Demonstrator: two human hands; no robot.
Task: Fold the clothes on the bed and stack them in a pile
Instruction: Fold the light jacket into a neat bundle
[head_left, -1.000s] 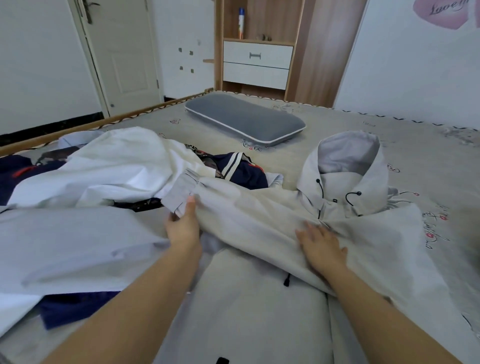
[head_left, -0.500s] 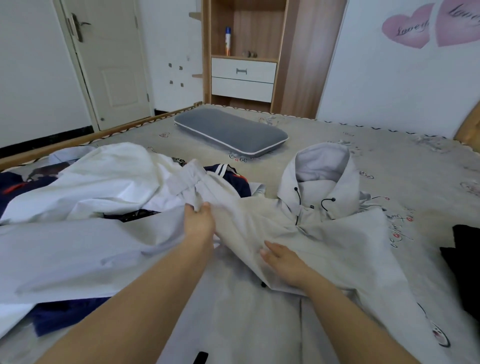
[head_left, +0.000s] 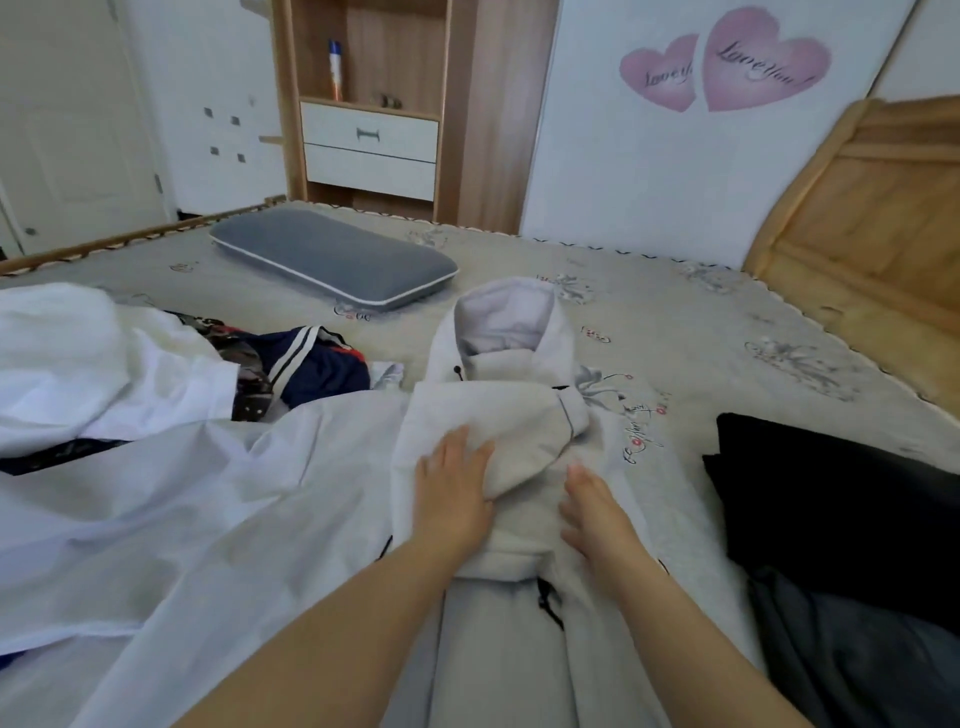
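Observation:
A light grey hooded jacket (head_left: 498, 332) lies face up in the middle of the bed (head_left: 675, 322), hood pointing away from me. Its left sleeve (head_left: 524, 431) is folded across the chest, cuff to the right. My left hand (head_left: 454, 486) lies flat with straight fingers on the folded sleeve. My right hand (head_left: 592, 512) presses flat on the jacket's chest beside it. A heap of white clothes (head_left: 104, 384) and a navy striped garment (head_left: 317, 364) lie to the left. Dark black and grey clothes (head_left: 831, 509) lie to the right.
A grey pillow (head_left: 332, 260) rests at the far side of the bed. A wooden headboard (head_left: 857, 208) stands at the right. Beyond the bed is a wooden cabinet with white drawers (head_left: 369, 140) and a white door (head_left: 67, 130).
The sleeve that my left hand held at the left has been carried over and laid across the jacket's chest. Both hands now lie flat on it. The view has swung right.

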